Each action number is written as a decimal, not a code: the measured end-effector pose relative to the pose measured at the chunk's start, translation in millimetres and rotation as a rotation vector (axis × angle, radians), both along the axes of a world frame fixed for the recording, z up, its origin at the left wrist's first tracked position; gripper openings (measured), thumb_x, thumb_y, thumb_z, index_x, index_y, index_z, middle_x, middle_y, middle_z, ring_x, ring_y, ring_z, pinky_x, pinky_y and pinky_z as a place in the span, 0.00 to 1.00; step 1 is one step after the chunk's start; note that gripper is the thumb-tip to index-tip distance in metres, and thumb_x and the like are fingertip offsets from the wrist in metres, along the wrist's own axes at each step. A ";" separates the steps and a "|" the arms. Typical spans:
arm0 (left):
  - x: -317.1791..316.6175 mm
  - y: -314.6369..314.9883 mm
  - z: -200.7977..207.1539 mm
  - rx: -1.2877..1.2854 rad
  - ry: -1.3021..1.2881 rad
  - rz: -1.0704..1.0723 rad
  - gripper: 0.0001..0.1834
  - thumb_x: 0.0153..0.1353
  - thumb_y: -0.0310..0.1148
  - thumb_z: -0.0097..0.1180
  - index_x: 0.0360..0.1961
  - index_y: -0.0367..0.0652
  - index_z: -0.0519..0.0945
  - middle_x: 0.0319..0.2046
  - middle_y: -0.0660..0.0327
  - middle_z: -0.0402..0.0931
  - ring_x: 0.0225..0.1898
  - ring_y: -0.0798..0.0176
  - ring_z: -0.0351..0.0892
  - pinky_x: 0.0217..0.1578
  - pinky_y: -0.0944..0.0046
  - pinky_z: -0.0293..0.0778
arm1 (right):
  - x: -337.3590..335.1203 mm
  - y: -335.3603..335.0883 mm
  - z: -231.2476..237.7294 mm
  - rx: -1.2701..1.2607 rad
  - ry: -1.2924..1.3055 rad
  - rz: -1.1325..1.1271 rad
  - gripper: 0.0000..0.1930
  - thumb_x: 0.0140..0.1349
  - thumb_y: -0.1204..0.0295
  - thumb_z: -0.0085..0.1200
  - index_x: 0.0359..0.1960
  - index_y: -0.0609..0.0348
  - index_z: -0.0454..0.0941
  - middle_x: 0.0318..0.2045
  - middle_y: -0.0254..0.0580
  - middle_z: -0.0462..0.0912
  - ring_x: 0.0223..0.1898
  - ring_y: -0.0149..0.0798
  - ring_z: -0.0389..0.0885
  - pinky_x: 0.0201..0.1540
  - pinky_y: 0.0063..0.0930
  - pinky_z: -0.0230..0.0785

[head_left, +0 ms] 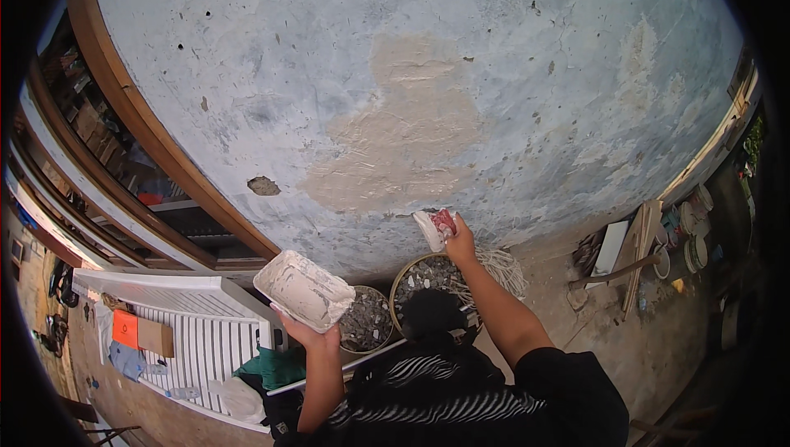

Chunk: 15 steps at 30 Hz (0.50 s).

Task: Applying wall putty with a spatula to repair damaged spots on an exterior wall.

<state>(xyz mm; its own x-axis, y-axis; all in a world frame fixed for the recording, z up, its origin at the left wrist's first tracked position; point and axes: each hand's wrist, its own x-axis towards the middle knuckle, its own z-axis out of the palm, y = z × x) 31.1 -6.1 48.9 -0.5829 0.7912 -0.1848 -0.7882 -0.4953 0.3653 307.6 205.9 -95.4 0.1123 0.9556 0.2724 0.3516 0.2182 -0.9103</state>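
"What does the left hand (pixel 317 333) have?"
"A tray (pixel 298 289), smeared with cream paste; the hand grips its near side from below."
"And the right hand (pixel 461 241)?"
"Closed around a scraper (pixel 429 231), red and coated pale. It sits below the cream patch (pixel 403 134) on the wall (pixel 559 101); I can't tell whether they touch."
"Anything lower?"
"Two buckets (pixel 393 305) of rubble (pixel 364 320), side by side."
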 end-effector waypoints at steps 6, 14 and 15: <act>-5.1 5.0 -3.9 -0.006 0.015 -0.010 0.32 0.65 0.59 0.32 0.62 0.51 0.64 0.58 0.59 0.67 0.58 0.49 0.67 0.58 0.43 0.63 | -14.2 -8.8 31.2 -0.068 -0.252 0.025 0.25 0.54 0.76 0.54 0.56 0.62 0.68 0.41 0.61 0.79 0.43 0.59 0.78 0.44 0.42 0.70; 0.7 9.5 -1.1 0.010 0.040 -0.021 0.32 0.65 0.58 0.33 0.62 0.49 0.64 0.58 0.58 0.67 0.57 0.48 0.68 0.56 0.43 0.64 | -18.7 -7.2 48.0 -0.010 -0.456 0.056 0.24 0.55 0.75 0.53 0.56 0.59 0.69 0.41 0.60 0.79 0.41 0.59 0.78 0.43 0.44 0.70; 1.0 9.8 -1.0 0.025 0.040 -0.024 0.32 0.65 0.58 0.33 0.62 0.49 0.64 0.58 0.58 0.67 0.57 0.48 0.68 0.56 0.42 0.65 | -20.0 -8.5 47.3 -0.009 -0.458 0.062 0.24 0.55 0.75 0.53 0.56 0.59 0.69 0.40 0.59 0.79 0.41 0.59 0.78 0.43 0.43 0.70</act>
<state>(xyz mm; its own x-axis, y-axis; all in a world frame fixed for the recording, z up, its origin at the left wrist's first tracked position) 32.1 3.8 47.9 -0.5702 0.8092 -0.1418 -0.7848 -0.4856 0.3851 287.6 197.4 -48.2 -0.0753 0.9592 0.2726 0.7046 0.2446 -0.6661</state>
